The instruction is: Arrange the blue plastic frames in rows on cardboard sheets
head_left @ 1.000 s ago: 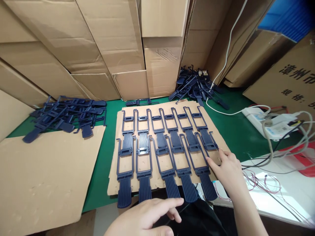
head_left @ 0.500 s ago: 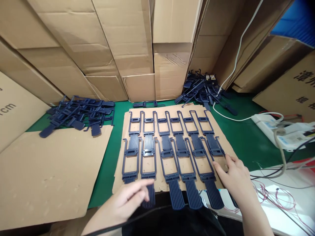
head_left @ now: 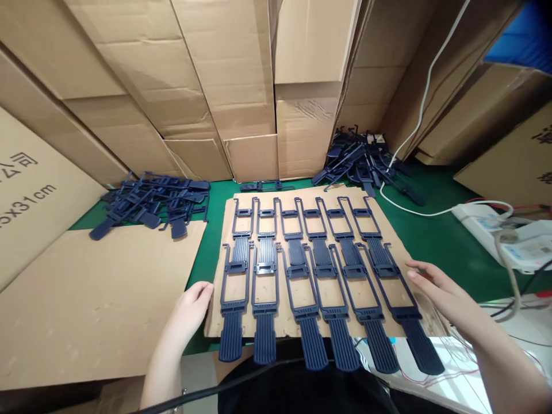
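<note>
A cardboard sheet (head_left: 224, 313) lies on the green table in front of me. Several dark blue plastic strap parts (head_left: 317, 270) are laid on it in two overlapping rows, their ribbed tails hanging over the near edge. My left hand (head_left: 192, 305) rests at the sheet's left edge, fingers curled against it. My right hand (head_left: 435, 290) is at the sheet's right edge, fingers stretched out beside the rightmost blue part (head_left: 399, 299).
Loose heaps of the same blue parts lie at the back left (head_left: 149, 201) and back right (head_left: 364, 164). A larger cardboard sheet (head_left: 90, 305) lies on the left. Cardboard boxes (head_left: 241, 86) wall the back. A white power strip (head_left: 500, 227) with cables lies on the right.
My left hand moved from the near edge, by the ribbed tails, up to the sheet's left edge. My right hand shifted right, uncovering the rightmost part. The view moved left and down.
</note>
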`<state>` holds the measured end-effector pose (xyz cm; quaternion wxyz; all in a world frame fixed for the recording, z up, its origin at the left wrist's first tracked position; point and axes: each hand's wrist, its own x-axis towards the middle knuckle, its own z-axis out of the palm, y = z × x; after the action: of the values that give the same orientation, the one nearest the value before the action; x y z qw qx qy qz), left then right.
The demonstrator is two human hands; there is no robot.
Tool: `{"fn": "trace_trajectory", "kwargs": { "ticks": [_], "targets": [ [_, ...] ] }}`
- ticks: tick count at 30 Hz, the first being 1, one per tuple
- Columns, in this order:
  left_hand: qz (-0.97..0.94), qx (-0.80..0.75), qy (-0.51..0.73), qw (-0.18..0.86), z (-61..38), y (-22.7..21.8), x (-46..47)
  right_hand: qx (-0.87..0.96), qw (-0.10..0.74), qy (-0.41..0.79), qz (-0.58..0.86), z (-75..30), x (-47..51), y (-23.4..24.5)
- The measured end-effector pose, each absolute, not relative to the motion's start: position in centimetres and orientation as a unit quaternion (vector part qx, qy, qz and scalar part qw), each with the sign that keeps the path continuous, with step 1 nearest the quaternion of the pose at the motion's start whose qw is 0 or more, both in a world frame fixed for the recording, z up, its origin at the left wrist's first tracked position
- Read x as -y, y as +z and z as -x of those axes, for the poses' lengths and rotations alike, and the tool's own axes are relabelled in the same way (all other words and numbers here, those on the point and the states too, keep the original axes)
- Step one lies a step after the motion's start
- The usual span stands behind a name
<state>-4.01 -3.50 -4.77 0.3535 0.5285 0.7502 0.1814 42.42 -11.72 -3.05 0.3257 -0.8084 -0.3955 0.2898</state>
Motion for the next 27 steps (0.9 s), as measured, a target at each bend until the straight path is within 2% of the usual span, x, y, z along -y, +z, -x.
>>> {"fn": "trace_trajectory", "kwargs": {
  "ticks": [3,12,20,27],
  "targets": [
    [-0.548,-0.732,0.195,0.355,4.0,-4.9,3.5,0.332,0.352,0.388,0.784,-42.4,11.8,-3.0],
    [-0.555,-0.716,0.193,0.377,4.2,-5.3,2.6,0.295,0.388,0.36,0.795,-44.9,10.8,-4.9],
    [-0.593,-0.7,0.159,0.365,4.4,-5.3,2.0,0.187,0.503,0.427,0.728,-44.8,9.8,-4.3],
    [-0.561,-0.706,0.203,0.381,4.7,-5.4,2.7,0.156,0.529,0.465,0.693,-44.2,9.5,-3.5]
  ]
}}
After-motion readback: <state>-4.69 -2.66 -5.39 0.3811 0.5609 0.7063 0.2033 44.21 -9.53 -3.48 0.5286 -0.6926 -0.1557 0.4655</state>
